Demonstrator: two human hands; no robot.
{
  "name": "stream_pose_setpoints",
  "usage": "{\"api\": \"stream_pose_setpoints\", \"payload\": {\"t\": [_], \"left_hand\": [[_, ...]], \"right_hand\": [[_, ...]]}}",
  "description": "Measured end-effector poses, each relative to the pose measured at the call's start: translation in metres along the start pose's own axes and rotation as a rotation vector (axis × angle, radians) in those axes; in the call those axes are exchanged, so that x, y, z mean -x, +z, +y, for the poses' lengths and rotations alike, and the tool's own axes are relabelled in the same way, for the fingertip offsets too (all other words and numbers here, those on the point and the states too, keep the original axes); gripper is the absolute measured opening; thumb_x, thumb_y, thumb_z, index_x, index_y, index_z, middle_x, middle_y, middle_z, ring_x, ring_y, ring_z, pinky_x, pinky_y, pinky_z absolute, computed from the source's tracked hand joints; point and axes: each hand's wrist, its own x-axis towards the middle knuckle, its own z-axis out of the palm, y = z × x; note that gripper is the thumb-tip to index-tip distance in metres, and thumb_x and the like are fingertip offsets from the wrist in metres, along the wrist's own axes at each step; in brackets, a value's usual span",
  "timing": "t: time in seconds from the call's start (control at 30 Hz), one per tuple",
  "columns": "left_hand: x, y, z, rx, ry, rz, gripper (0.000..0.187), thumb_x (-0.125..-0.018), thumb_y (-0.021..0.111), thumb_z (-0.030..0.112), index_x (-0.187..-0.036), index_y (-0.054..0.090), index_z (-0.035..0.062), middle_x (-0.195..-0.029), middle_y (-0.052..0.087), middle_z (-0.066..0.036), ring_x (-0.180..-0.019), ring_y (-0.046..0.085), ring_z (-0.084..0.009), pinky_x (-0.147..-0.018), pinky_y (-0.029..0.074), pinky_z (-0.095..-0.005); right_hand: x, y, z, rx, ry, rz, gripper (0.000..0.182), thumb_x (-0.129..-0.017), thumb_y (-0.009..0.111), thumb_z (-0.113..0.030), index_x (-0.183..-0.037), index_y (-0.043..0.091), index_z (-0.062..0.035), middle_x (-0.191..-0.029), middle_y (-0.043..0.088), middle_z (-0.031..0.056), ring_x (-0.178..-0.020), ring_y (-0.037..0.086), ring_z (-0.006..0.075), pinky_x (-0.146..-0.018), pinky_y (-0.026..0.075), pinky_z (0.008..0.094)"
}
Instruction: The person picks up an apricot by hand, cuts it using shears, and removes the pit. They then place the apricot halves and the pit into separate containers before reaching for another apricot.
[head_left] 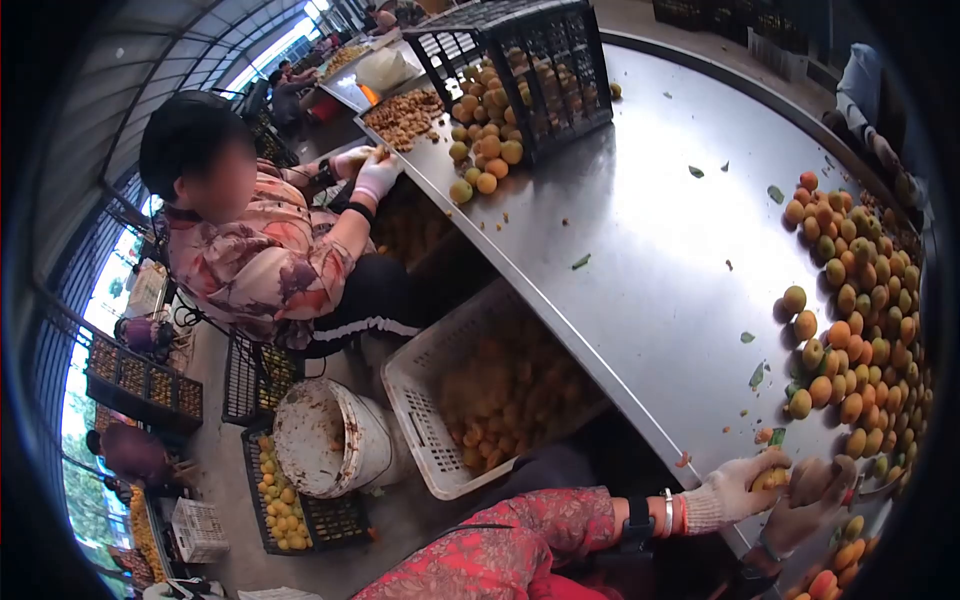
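Note:
My left hand (735,490), in a white knit glove with a watch and bangles at the wrist, grips an orange apricot (771,479) at the near edge of the steel table (650,230). My right hand (818,497), in a stained glove, is curled right against that fruit. What it holds is hidden. A large heap of apricots (860,300) lies just beyond both hands on the table's right side.
Across the table, a seated person in a floral top works with gloved hands (375,175) near a black crate (530,65) spilling apricots. Below the table edge stand a white basket of fruit (430,400), a white bucket (325,435) and a black crate (290,500).

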Motion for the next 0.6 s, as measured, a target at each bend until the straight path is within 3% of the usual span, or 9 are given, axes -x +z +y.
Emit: {"api": "stream_pose_setpoints", "payload": {"t": [0.1,0.13,0.23,0.27,0.3,0.37,0.4,0.47,0.6], "left_hand": [[0.000,0.001,-0.003,0.003,0.023,-0.017,0.041,-0.084,0.066,0.015,-0.121,0.050,0.0152,-0.087,0.063,-0.021,-0.086,0.065,-0.0410,-0.074,0.051,-0.0432],[-0.001,-0.003,-0.002,-0.033,-0.098,-0.109,0.048,-0.084,0.065,0.015,-0.129,0.050,0.0154,-0.099,0.066,-0.017,-0.093,0.066,-0.0336,-0.083,0.051,-0.0369],[0.001,-0.004,0.002,-0.001,-0.109,-0.123,0.048,-0.083,0.065,0.013,-0.128,0.049,0.0154,-0.099,0.065,-0.017,-0.093,0.066,-0.0338,-0.083,0.051,-0.0376],[0.001,-0.004,0.000,-0.003,-0.071,-0.121,0.047,-0.083,0.064,0.012,-0.128,0.049,0.0152,-0.099,0.065,-0.018,-0.094,0.066,-0.0336,-0.083,0.051,-0.0378],[0.001,-0.004,-0.002,-0.006,-0.070,-0.125,0.047,-0.083,0.064,0.012,-0.128,0.049,0.0152,-0.099,0.065,-0.018,-0.094,0.066,-0.0336,-0.083,0.051,-0.0378],[0.001,-0.003,-0.003,-0.016,-0.053,-0.126,0.050,-0.084,0.064,0.011,-0.130,0.048,0.0144,-0.102,0.065,-0.019,-0.097,0.066,-0.0339,-0.084,0.051,-0.0379],[0.001,-0.003,-0.006,-0.020,-0.051,-0.126,0.050,-0.084,0.064,0.011,-0.130,0.048,0.0144,-0.102,0.065,-0.019,-0.097,0.066,-0.0339,-0.084,0.051,-0.0379],[0.002,-0.002,-0.008,0.010,0.019,-0.087,0.044,-0.085,0.065,0.010,-0.127,0.048,0.0108,-0.099,0.063,-0.021,-0.096,0.063,-0.0389,-0.082,0.050,-0.0409],[0.005,-0.004,-0.004,0.003,-0.005,-0.104,0.044,-0.085,0.064,0.010,-0.127,0.048,0.0108,-0.099,0.062,-0.021,-0.095,0.062,-0.0400,-0.082,0.050,-0.0416]], "right_hand": [[0.004,0.009,0.008,-0.025,0.011,0.114,0.078,-0.064,0.057,0.020,-0.137,0.044,-0.0025,-0.086,0.034,0.0003,-0.069,0.036,0.0113,-0.060,0.034,0.0240],[0.006,0.008,0.007,0.122,-0.048,0.111,0.082,-0.060,0.059,0.020,-0.138,0.043,-0.0012,-0.091,0.036,0.0021,-0.073,0.039,0.0123,-0.062,0.037,0.0242],[0.006,0.007,0.018,0.104,-0.080,0.143,0.085,-0.057,0.060,0.020,-0.138,0.043,0.0002,-0.086,0.035,0.0004,-0.069,0.036,0.0112,-0.060,0.034,0.0229],[0.005,0.004,0.021,-0.204,0.052,0.059,0.073,-0.069,0.061,0.016,-0.139,0.044,-0.0007,-0.079,0.033,-0.0021,-0.064,0.032,0.0087,-0.056,0.029,0.0223],[0.003,0.006,0.027,-0.205,0.052,0.064,0.073,-0.069,0.061,0.016,-0.139,0.044,-0.0007,-0.079,0.033,-0.0021,-0.064,0.032,0.0087,-0.056,0.029,0.0223],[0.000,0.013,0.035,-0.633,0.204,0.163,0.039,-0.090,0.062,-0.002,-0.128,0.052,-0.0031,-0.065,0.029,-0.0055,-0.054,0.026,0.0054,-0.050,0.021,0.0230],[-0.003,0.013,0.034,-0.636,0.202,0.165,0.039,-0.090,0.062,-0.002,-0.128,0.052,-0.0031,-0.065,0.029,-0.0055,-0.054,0.026,0.0054,-0.050,0.021,0.0230],[-0.012,0.012,0.027,-1.137,0.520,0.263,0.020,-0.102,0.054,-0.024,-0.110,0.056,-0.0062,-0.056,0.023,-0.0066,-0.046,0.022,0.0046,-0.046,0.018,0.0245],[-0.017,0.016,0.007,-1.161,0.626,0.298,0.023,-0.102,0.056,-0.031,-0.096,0.054,-0.0085,-0.051,0.020,-0.0068,-0.042,0.017,0.0053,-0.044,0.017,0.0243]]}}
